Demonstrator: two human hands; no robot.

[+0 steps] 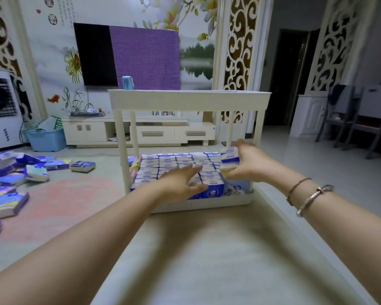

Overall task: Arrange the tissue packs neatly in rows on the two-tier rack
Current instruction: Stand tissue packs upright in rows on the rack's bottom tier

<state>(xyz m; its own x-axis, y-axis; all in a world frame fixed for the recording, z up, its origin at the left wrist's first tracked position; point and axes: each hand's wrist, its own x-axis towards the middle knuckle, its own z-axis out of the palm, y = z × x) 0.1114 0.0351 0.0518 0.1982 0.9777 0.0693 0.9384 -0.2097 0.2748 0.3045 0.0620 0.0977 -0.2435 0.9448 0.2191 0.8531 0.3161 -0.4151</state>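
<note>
The right hand [244, 162] curls its fingers round a small stack of white-and-blue tissue packs [229, 155], soft glossy plastic blocks, holding them just above the right rear corner of the lower tier. The left hand [182, 179] lies flat with fingers straight and close together, pressing on the rows of packs [174, 164] that already fill most of that tier, standing upright in tight lines. The two-tier rack [189, 100] is cream-white, smooth, with a shallow rimmed tray at the bottom and four round posts carrying a flat upper shelf, which leaves only a low gap for the hands to work in. One light-blue pack [128, 83] stands on the upper shelf at its left end. A silver bangle [312, 200] and a thin cord circle the right wrist. On the floor to the left, well apart from the rack, loose packs [13, 172] lie scattered in a heap; a blue plastic bin [46, 138] stands beyond them beside a low white cabinet [139, 132].
</note>
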